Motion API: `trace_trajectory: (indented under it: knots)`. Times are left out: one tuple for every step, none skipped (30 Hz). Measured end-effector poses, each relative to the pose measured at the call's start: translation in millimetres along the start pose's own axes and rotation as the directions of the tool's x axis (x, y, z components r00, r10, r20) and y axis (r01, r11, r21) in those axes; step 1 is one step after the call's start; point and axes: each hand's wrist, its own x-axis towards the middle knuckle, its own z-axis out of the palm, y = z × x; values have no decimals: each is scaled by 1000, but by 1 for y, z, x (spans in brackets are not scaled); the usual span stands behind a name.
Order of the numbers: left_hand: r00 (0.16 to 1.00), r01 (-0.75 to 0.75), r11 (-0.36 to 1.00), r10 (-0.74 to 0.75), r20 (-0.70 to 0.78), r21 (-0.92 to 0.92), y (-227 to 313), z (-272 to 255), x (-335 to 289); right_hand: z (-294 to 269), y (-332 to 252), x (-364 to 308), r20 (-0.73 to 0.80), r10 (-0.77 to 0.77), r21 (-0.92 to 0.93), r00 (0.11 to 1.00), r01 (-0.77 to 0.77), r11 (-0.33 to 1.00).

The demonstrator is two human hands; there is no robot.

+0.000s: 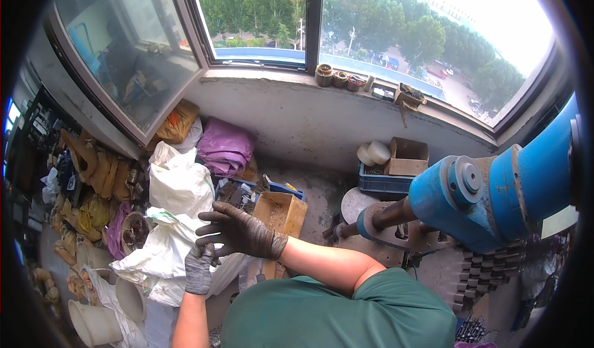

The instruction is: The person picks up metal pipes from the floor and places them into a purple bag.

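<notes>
My right hand [247, 233], in a dark, soiled work glove, reaches leftward across my front with its fingers stretched and spread. It holds nothing. Just below its fingertips is my left hand [199, 270], in a grey glove with darker fingertips. The two hands overlap or touch, and the left fingers are partly hidden, so I cannot tell whether they grip anything. Behind and beneath both hands lie white woven sacks [179, 187]. An open cardboard box [281, 213] stands just beyond my right wrist.
A blue crate [288, 190] holding metal parts sits behind the box. Purple bags [226, 147] lean by the wall. At right stands a large blue machine [476, 187], near stacked metal parts [486, 274]. White buckets [96, 323] are at lower left. Jars [340, 80] line the windowsill.
</notes>
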Motion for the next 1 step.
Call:
trace_trajectory:
  knots:
    - [1000,21,1000,-21,-16,5,-1,-1,1,-3,0,2,0,23,8,1000,-23,1000]
